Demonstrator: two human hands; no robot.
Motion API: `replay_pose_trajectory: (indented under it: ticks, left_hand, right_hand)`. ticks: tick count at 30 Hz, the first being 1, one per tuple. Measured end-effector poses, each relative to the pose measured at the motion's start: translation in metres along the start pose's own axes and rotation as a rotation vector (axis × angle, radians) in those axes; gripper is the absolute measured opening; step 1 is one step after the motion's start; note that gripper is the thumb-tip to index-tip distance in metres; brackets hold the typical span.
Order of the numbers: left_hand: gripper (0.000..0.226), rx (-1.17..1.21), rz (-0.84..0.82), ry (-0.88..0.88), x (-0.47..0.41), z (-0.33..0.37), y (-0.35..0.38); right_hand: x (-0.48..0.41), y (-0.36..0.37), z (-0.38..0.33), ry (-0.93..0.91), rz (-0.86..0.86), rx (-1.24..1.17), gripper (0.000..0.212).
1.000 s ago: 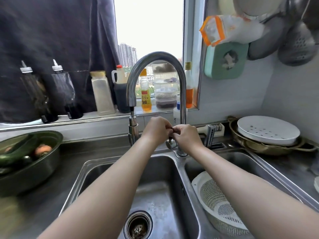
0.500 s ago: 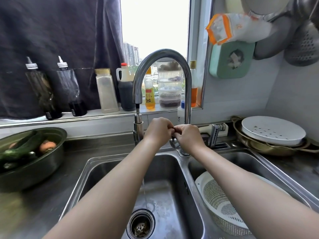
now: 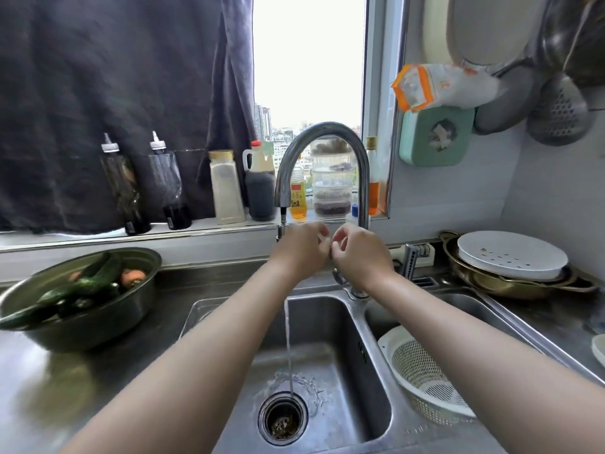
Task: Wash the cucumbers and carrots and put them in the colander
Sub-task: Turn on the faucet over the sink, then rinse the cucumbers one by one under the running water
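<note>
above sink (image 3: 330, 365), left hand (image 3: 299, 249) meets right hand (image 3: 361, 255), seemingly curled.

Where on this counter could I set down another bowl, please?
The bare counter in front of the metal bowl, left of the left basin, is freest. A narrower strip runs behind that basin, between bowl and faucet. The right side is crowded: the colander fills the right basin, and a pan with a white plate sits behind.

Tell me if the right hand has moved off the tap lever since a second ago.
Yes. The right hand has risen away from the tap lever, which now shows below it.
</note>
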State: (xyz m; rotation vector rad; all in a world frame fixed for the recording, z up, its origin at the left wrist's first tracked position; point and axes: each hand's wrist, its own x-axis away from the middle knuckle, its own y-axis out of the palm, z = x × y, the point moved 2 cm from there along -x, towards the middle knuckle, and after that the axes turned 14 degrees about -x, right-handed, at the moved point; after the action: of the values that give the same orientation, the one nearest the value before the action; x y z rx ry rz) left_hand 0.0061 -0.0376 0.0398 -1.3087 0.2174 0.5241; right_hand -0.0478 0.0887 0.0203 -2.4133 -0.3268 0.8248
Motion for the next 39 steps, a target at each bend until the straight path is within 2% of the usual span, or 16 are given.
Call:
replay_pose_trajectory:
  ticks: [3,7,11,14,17,20,22,24,28,32,35,39]
  left_hand:
    - [0.02,-0.037,0.103,-0.041,0.025,-0.021,-0.039]
    - [0.019,-0.121,0.122,-0.13,0.059,-0.068,-0.082]
    - [0.019,-0.202,-0.003,-0.228,0.082,-0.13,-0.113]
    - [0.02,-0.311,-0.119,-0.294,0.091,-0.184,-0.131]
    - [0.019,-0.424,-0.16,-0.34,0.101,-0.236,-0.149]
    - [0.022,-0.464,-0.123,-0.361,0.106,-0.283,-0.16]
    - [0.029,-0.402,-0.119,-0.4,0.109,-0.307,-0.162]
    - [0.037,-0.296,-0.116,-0.474,0.113,-0.325,-0.16]
    - [0.037,-0.219,-0.114,-0.518,0.12,-0.341,-0.155]
    - [0.033,-0.246,-0.128,-0.497,0.121,-0.332,-0.151]
    - [0.031,-0.274,-0.125,-0.479,0.122,-0.322,-0.151]
    - [0.046,-0.261,-0.04,-0.406,0.114,-0.306,-0.157]
  right_hand:
    - [0.014,0.0,-0.045,-0.072,-0.069,-0.03,0.019]
    - [0.03,0.026,-0.105,-0.178,-0.217,-0.068,0.021]
    - [0.024,0.083,-0.156,-0.198,-0.322,-0.122,0.013]
    - [0.014,0.135,-0.188,-0.203,-0.419,-0.095,0.015]
    - [0.002,0.188,-0.214,-0.228,-0.518,-0.047,0.026]
    - [-0.008,0.236,-0.235,-0.295,-0.616,-0.031,0.048]
    - [-0.011,0.262,-0.246,-0.34,-0.724,-0.01,0.066]
    - [-0.01,0.281,-0.252,-0.375,-0.792,0.037,0.074]
    - [-0.005,0.299,-0.252,-0.374,-0.788,-0.017,0.059]
    - [-0.005,0.29,-0.245,-0.288,-0.758,-0.2,0.046]
    - [-0.006,0.278,-0.244,-0.251,-0.574,-0.375,0.029]
    - [-0.02,0.248,-0.236,-0.077,-0.281,-0.675,0.013]
